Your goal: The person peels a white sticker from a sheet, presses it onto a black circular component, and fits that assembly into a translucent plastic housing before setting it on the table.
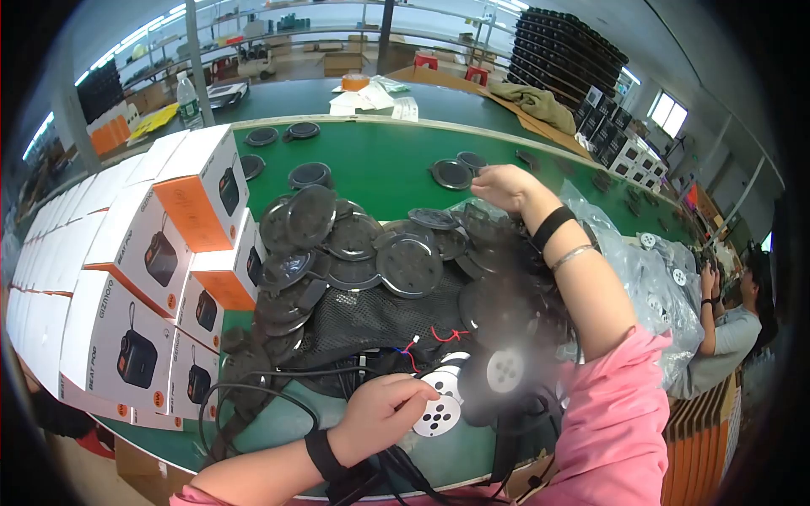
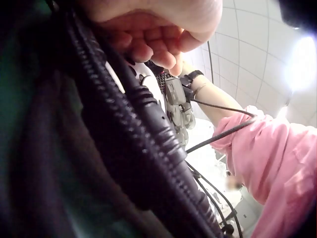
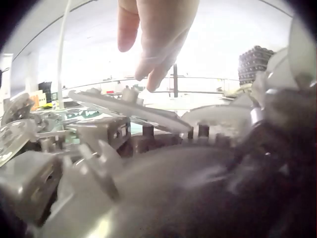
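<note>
Head view: right hand (image 1: 504,187) was out over the far side of the table (image 1: 380,150), at two loose black discs (image 1: 451,174). Fingers looked open, nothing seen in them; contact with the discs couldn't be confirmed. Main pile of discs (image 1: 409,265) sat nearer the body, partly on a black mesh bag (image 1: 371,320), with clear plastic (image 1: 595,221) to the right. Left hand (image 1: 380,413) was low, fingers loosely bent, next to a white disc with dark holes (image 1: 437,416). Boxes (image 1: 135,346) stood stacked on the left. The area right of the mesh was smeared, detail lost there.

Left wrist view: fingers curled loosely, no visible grip. Thick black cable (image 2: 166,136) ran right under them. My read: the left hand needed to keep off that cable, since a snag could have dragged parts along. Fingertip contact with the white disc: can't tell.

Right wrist view: fingers pointed down, open, above a thin tilted disc (image 3: 129,111), daylight between. Parts below overlapped at odd angles. Judgement: best approach was from above, one disc by the rim, lifted straight up, forearm high over the pile. A low sweep risked a slide or scuffed faces.
</note>
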`<state>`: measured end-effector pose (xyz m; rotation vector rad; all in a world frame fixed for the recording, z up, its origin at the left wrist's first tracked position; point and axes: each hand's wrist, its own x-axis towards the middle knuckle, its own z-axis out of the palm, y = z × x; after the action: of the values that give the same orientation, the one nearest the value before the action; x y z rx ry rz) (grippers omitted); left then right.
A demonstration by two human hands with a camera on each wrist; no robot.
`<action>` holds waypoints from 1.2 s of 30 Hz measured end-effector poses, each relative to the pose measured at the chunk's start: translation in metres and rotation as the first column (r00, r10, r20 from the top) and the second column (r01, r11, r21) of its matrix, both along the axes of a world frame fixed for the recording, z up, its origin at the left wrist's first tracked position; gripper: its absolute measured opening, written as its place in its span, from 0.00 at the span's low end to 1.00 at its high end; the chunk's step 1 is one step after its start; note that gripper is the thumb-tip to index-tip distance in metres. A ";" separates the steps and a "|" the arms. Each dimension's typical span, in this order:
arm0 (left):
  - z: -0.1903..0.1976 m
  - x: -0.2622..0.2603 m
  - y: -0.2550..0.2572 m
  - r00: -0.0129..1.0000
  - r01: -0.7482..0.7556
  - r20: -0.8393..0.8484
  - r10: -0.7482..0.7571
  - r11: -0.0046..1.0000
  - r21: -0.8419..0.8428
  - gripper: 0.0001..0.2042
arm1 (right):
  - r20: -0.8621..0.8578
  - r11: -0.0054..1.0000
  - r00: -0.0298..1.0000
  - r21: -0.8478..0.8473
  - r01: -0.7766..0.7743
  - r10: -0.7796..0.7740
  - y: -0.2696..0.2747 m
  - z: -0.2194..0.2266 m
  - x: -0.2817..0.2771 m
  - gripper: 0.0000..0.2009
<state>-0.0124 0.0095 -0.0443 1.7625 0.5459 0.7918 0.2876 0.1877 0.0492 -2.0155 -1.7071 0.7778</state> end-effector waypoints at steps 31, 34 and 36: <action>0.004 0.000 -0.004 0.973 -0.115 0.146 0.179 0.925 -0.362 0.07 | -0.283 0.921 0.880 0.039 -0.387 0.382 -0.230 -0.023 -0.112 0.07; 0.006 -0.004 -0.004 0.986 0.013 0.161 0.041 0.946 -0.324 0.06 | -0.638 0.976 0.743 0.068 -0.206 0.201 -0.225 -0.033 -0.108 0.04; 0.002 -0.005 -0.002 0.974 0.106 0.225 -0.008 0.898 -0.426 0.06 | -0.710 0.988 0.694 0.020 -0.153 0.122 -0.222 -0.037 -0.108 0.04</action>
<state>-0.0172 0.0078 -0.0420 1.2537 0.4775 0.7423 0.1794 -0.0338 0.0121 -1.3122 -1.3657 1.4273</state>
